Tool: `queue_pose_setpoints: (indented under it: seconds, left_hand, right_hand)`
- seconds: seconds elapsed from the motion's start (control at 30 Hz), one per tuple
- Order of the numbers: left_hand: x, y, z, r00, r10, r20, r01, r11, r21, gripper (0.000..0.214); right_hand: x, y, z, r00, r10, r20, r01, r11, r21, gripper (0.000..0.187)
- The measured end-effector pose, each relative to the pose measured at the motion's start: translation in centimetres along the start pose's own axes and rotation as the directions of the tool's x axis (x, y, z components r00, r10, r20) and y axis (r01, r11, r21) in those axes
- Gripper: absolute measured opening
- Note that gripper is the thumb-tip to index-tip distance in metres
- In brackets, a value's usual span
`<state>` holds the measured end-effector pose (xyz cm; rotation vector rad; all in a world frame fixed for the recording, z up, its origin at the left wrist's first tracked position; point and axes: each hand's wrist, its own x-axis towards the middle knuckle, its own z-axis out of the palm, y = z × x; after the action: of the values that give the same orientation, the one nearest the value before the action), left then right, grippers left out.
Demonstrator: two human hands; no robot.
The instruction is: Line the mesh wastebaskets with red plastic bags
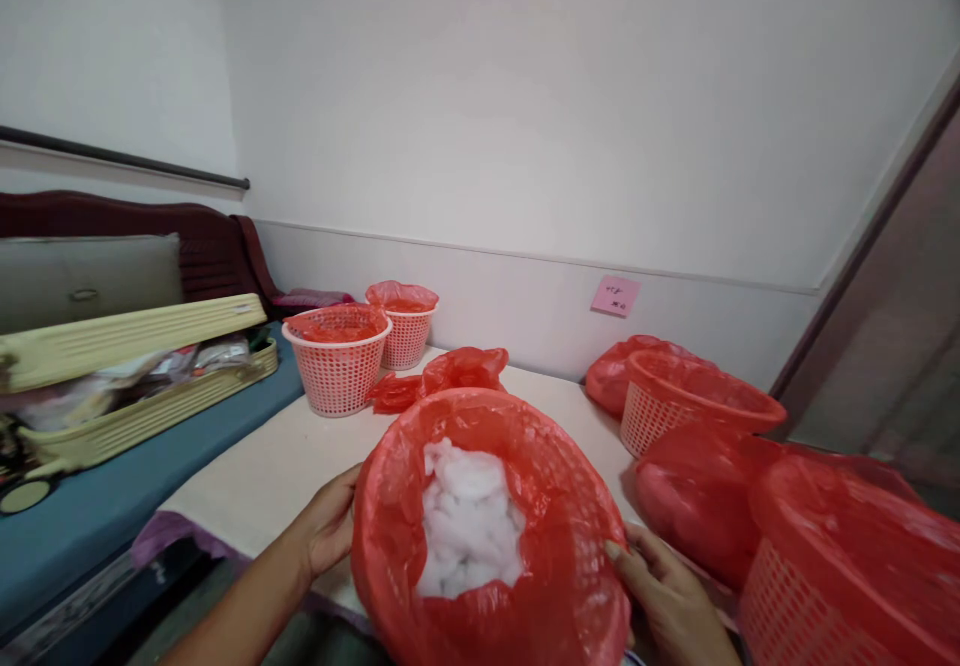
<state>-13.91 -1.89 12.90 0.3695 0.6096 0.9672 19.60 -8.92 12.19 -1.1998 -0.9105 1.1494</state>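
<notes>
A basket lined with a red plastic bag sits tilted toward me at the near edge of the pale table. White fluffy stuffing lies inside it. My left hand grips the bag-covered rim on the left side. My right hand holds the rim on the right, fingers curled against the red plastic.
Two small pink lattice baskets with red liners stand at the table's far left, a loose red bag beside them. More red-lined baskets crowd the right. An open cream suitcase lies on the blue bed at left. A pink note is stuck on the wall.
</notes>
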Motion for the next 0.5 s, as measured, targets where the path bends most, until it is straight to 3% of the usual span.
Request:
queue_pose_setpoints:
  seconds: [0.13,0.23,0.4,0.5]
  left_hand:
    - [-1.3,-1.5,-1.1,0.981,0.147,-0.124,-0.153,0.988,-0.035,0.022]
    - [-2.3,-2.4,-1.2,0.972,0.156,-0.173,-0.163,0.986,-0.025,0.025]
    - [-2.9,-3.4,0.1,0.969,0.199,-0.143,-0.195,0.980,0.044,0.010]
    - [-2.5,-4.1,0.6,0.965,0.244,-0.095,-0.233,0.966,0.113,0.012]
  right_hand:
    - [1.1,0.6,-0.5,0.999,-0.002,-0.033,0.002,1.000,0.012,0.034]
    - [1.7,0.7,-0.4,0.998,0.014,-0.061,-0.013,1.000,0.017,0.035]
    - [2.2,0.1,0.1,0.998,0.048,-0.030,-0.046,0.997,0.059,0.036]
    - [2.4,-0.4,0.5,0.997,0.069,-0.044,-0.066,0.995,0.076,0.038]
